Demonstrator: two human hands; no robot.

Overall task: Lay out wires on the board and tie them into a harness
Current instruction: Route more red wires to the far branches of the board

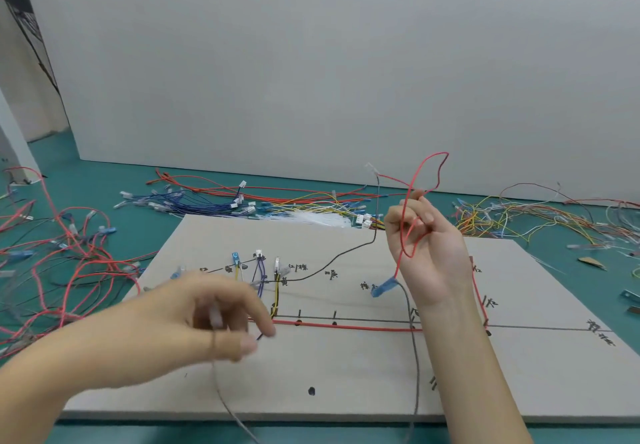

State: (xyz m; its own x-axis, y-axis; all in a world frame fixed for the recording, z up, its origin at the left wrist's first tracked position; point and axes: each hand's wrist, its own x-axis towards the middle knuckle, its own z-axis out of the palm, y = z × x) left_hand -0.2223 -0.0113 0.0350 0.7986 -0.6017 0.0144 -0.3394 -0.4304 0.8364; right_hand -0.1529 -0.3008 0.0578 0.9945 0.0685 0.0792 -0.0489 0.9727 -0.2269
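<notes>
Right hand [424,253]: raised above the board, palm toward the camera, fingers curled round a red wire [420,171] that loops up over the fingertips.
Red wire: hangs down past the palm to a blue terminal [383,286], which dangles just over the board.
Left hand [180,322]: blurred, low over the board's near left; thumb and fingers seem to pinch a thin grey wire [225,405] that trails off the front edge.
Board [346,374]: grey-brown sheet lying flat on the green counter [104,180], marked with inked lines, dots and handwritten labels.
On the board: a red lead [346,325] runs along the horizontal line; short blue, purple and yellow wires [258,270] stand near the left hand; a black wire [332,259] curves up toward the right hand.
Counter, behind: loose bundles [214,201] of blue, red and yellow wires beside the board's far edge.
Counter, left: tangle of red wires [69,260].
Counter, right: yellow and red tangle [519,215].
</notes>
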